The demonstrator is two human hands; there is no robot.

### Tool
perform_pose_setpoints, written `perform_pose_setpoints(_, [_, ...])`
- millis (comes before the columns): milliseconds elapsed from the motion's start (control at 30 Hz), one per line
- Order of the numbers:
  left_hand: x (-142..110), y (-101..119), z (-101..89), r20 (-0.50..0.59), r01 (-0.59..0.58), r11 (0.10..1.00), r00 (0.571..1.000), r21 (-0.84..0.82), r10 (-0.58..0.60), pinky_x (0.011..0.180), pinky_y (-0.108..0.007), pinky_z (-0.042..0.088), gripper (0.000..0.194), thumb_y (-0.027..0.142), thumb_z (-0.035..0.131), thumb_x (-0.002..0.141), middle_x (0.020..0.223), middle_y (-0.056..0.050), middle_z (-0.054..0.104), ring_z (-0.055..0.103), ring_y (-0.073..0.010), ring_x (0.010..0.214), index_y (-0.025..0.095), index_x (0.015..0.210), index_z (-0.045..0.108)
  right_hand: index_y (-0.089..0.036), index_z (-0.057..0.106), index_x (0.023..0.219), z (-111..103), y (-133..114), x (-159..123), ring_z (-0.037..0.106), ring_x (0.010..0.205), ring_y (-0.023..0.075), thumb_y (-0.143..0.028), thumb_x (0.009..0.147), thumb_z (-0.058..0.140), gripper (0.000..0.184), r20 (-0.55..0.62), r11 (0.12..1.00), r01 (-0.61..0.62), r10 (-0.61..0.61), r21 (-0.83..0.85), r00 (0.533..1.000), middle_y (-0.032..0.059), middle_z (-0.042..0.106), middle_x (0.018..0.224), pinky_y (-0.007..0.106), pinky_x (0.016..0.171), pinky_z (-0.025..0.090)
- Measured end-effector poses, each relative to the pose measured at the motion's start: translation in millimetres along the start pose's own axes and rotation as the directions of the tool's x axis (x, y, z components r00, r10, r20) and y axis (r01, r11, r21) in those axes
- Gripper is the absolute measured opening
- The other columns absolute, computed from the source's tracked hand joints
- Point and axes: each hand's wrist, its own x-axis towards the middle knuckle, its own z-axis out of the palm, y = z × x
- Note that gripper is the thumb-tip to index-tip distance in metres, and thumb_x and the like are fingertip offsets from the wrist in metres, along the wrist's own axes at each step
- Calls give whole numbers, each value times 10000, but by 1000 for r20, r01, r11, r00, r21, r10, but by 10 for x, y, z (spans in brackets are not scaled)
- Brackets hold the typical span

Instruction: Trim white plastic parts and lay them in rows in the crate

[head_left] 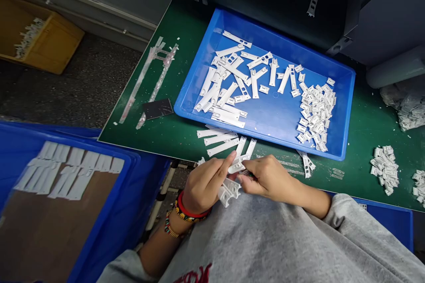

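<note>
My left hand (203, 183) is closed around several white plastic strips (229, 190) with notched ends, which jut out below its fingers. A white plastic piece (236, 166) sits at its fingertips, directly facing my right hand (272, 179). My right hand is pinched, thumb against forefinger, at the end of that piece. Whatever lies inside this pinch is mostly hidden; a thin greyish edge shows there. Just beyond the hands, loose white strips (222, 143) lie on the green tabletop (149, 141) along the near side of a blue tray (265, 135).
Long strips and a heap of small white clips (317, 112) are in the tray. More clip piles (385, 168) lie at the right. A dark plate (157, 109) rests at the left. A blue bin (133, 159) with laid-out strips stands lower left; a yellow bin (63, 48) is on the floor.
</note>
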Motion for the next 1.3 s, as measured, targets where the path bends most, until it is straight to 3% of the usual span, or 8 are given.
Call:
perform_pose_setpoints(133, [-9,-7,17,0,80,993,997,-82,-80,613,-229,515,435,185,521,945,744,-33,662,626,-130,617,148,1378,499,-206,408,685,-91,-15,-11,353,471,76,-435,934,403,338,13,990,-25,24,140,1000,-48,435,543,213,497,240])
perform_pose_setpoints(233, [34,3,-21,47,171,933,985,-316,-164,598,-220,531,271,187,494,952,736,-29,691,647,-123,613,163,1178,644,-215,359,679,-168,3,-7,340,473,69,-437,884,487,328,-23,980,-43,49,194,999,-65,400,545,203,503,241])
perform_pose_setpoints(367, [86,29,-93,242,399,634,915,-662,-323,525,-248,535,362,263,421,983,566,-8,652,618,-121,472,168,751,683,-214,368,697,-218,27,33,340,500,75,-379,880,499,279,-8,980,-66,69,187,998,-63,398,570,205,516,241])
perform_pose_setpoints(467, [81,32,-128,432,585,402,802,-704,-412,422,-238,481,412,376,436,977,526,12,617,534,-89,344,170,715,678,-212,377,699,-218,22,69,337,502,76,-365,893,483,269,33,981,-31,25,192,999,-62,394,579,209,518,241])
perform_pose_setpoints(533, [72,29,-139,487,644,337,752,-687,-444,380,-227,447,436,453,455,957,506,15,603,517,-87,328,173,705,676,-213,374,697,-210,13,87,332,495,76,-368,901,473,275,58,980,-2,-9,200,998,-66,380,573,213,515,239])
perform_pose_setpoints(700, [92,38,-160,546,702,319,703,-637,-455,344,-216,415,520,531,471,922,487,-16,595,521,-99,348,157,593,619,-213,384,712,-189,-6,105,338,491,79,-385,933,441,286,86,982,46,-62,186,994,-66,381,567,219,516,234])
perform_pose_setpoints(967, [128,15,-199,556,685,362,726,-632,-404,369,-233,441,524,544,483,914,456,-19,602,528,-111,341,144,630,667,-207,427,731,-176,-1,110,378,510,91,-418,960,425,312,124,989,39,-57,142,991,-53,410,576,221,523,245])
perform_pose_setpoints(1300, [107,-7,-174,620,720,261,689,-643,-375,335,-219,409,505,529,494,914,436,-11,587,496,-98,306,141,639,666,-190,459,697,-193,48,153,355,463,73,-382,983,374,356,190,946,77,-143,314,971,-61,386,538,217,502,261])
